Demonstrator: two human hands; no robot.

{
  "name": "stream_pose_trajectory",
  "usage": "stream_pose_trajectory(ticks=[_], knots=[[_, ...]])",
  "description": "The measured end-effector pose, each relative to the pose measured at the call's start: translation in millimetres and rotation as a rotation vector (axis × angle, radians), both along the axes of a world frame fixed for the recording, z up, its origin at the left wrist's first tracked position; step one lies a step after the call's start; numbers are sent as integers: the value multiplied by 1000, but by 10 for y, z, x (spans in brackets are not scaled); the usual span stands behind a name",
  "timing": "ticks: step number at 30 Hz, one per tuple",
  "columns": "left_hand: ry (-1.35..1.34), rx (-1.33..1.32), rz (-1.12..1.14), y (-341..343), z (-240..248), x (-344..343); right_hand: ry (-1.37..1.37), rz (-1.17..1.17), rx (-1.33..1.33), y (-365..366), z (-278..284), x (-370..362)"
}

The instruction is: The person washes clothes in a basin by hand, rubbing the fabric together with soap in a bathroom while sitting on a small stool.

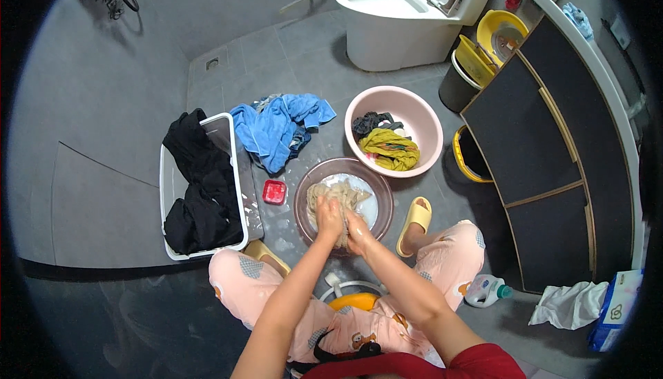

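Between my knees stands a brown basin (302, 207) with whitish, sudsy water in it. A wet, bunched beige cloth (351, 194) lies partly in that water. My left hand (329, 218) is closed on the cloth's left side. Close beside it, my right hand (356, 232) grips the cloth's near right part, its fingertips partly hidden. A small red soap dish (274, 192) sits on the floor left of the basin. Just beyond, to the right, a pink basin (429, 120) holds a mustard-yellow cloth (391, 149) and dark clothing (373, 123).
At the left, a white-rimmed basket (164, 192) holds black clothes (200, 196). Blue clothing (276, 127) is heaped on the tiles. A toilet (400, 33) stands at the back, a dark cabinet (532, 137) on the right. A white bottle (487, 290) lies near my right knee.
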State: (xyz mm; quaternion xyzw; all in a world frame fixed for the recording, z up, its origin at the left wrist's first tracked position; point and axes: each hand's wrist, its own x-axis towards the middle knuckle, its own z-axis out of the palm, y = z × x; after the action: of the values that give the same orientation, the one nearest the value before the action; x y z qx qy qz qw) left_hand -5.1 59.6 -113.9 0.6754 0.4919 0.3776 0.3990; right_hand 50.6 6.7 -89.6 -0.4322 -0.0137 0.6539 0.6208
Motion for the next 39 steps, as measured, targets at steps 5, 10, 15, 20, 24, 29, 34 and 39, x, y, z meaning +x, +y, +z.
stream_pose_trajectory(ticks=[5, 10, 15, 20, 24, 29, 34, 39], knots=[[-101, -313, 114, 204, -142, -16, -262, 16, 0, -136, 46, -66], [-378, -530, 280, 371, -506, -210, -269, 119, 48, -135, 268, -278], [-324, -399, -19, -122, 267, 91, -253, -115, 0, -109, -29, -33], [-93, -326, -191, -556, 447, -26, 15, -153, -149, 84, 53, 181], [167, 67, -268, -480, 301, -97, 57, -7, -84, 102, -38, 141], [219, 10, -104, -92, 102, -16, -43, 100, -155, -13, -27, 21], [-316, -573, -126, 51, -71, -13, -369, 75, -135, -88, 92, -32], [-705, -850, 77, -56, -220, 95, -323, -151, -128, 5, 158, -43]])
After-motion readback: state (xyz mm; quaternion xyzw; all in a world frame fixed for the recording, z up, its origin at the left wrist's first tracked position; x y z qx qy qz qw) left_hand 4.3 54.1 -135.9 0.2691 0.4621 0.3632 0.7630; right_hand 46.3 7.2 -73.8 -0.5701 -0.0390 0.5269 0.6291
